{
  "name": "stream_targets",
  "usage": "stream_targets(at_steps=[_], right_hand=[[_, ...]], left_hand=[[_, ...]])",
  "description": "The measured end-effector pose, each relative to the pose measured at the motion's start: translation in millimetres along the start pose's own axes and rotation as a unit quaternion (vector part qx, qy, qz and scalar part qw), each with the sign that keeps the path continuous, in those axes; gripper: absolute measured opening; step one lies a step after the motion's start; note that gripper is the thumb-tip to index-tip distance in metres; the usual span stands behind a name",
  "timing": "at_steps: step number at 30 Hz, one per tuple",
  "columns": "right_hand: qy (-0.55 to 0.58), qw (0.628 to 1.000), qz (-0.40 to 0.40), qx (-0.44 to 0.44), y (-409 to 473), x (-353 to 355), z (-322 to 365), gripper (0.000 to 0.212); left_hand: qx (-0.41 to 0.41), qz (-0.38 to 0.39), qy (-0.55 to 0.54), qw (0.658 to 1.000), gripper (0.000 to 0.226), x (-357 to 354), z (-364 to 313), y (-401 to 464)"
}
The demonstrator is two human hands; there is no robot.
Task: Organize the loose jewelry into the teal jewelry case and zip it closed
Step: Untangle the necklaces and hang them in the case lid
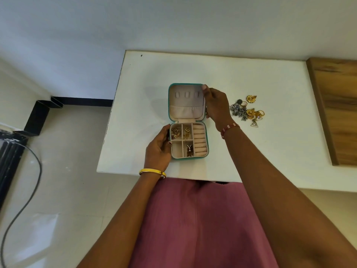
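On the white table (251,151) the square teal jewelry case (187,120) lies open, left hand (158,149) gripping its near tray, right hand (215,105) pinching the lid's edge, loose gold and silver jewelry (247,111) heaped just right.

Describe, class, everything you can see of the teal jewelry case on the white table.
The teal jewelry case lies open near the front edge of the white table, lid back. Its lining looks like pale pink velvet. The lid has three small tabs and a pocket. The base holds four small compartments, three with jewelry and the near-left one empty, plus a column of ring rolls. The left hand holds the base's left side; the right hand holds the lid's right edge.
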State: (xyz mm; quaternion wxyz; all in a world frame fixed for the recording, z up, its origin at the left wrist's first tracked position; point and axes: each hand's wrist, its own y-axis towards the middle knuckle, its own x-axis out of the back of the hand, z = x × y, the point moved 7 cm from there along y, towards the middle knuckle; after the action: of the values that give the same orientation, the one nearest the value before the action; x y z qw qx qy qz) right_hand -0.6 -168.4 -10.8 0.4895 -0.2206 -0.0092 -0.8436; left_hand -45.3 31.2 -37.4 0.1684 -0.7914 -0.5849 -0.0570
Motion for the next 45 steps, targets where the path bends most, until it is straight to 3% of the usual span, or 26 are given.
stream_targets(at_steps=[3,10,13,21,23,26,28,30,33,35,38,45], right_hand=[[0.022,0.999,0.005,-0.036,-4,0,-13,0.047],[0.096,0.994,0.004,-0.055,-19,5,-22,0.023],[0.109,0.993,-0.015,-0.047,-29,10,-26,0.029],[-0.007,1.000,-0.016,-0.007,-54,17,-25,0.039],[-0.037,0.998,-0.060,0.003,-66,26,-23,0.039],[-0.067,0.988,-0.130,0.044,-90,32,-15,0.021],[-0.108,0.984,-0.100,0.099,-98,19,-6,0.010],[-0.190,0.970,-0.036,0.144,-98,-4,-1,0.012],[-0.371,0.907,0.006,0.199,-95,-31,4,0.013],[-0.432,0.881,-0.003,0.195,-90,-36,5,0.008],[-0.467,0.863,-0.013,0.194,-86,-38,10,0.016],[-0.462,0.863,0.010,0.204,-88,-41,17,0.009]], left_hand=[[0.000,-0.001,0.012,1.000,0.052,0,3,-1],[0.015,-0.057,0.040,0.997,0.053,-6,4,-2],[0.013,-0.072,0.058,0.996,0.053,-7,3,-5],[0.003,-0.064,0.068,0.996,0.053,-7,1,-6],[0.003,-0.067,0.066,0.996,0.053,-7,0,-6],[0.011,-0.073,0.053,0.996,0.051,-6,2,-6],[0.011,-0.075,0.050,0.996,0.052,-6,3,-5],[0.014,-0.077,0.050,0.996,0.052,-6,4,-5],[0.013,-0.078,0.047,0.996,0.051,-5,3,-6],[0.012,-0.079,0.047,0.996,0.051,-5,3,-6],[0.011,-0.078,0.055,0.995,0.049,-5,4,-5],[0.000,-0.080,0.068,0.994,0.049,-5,1,-7]])
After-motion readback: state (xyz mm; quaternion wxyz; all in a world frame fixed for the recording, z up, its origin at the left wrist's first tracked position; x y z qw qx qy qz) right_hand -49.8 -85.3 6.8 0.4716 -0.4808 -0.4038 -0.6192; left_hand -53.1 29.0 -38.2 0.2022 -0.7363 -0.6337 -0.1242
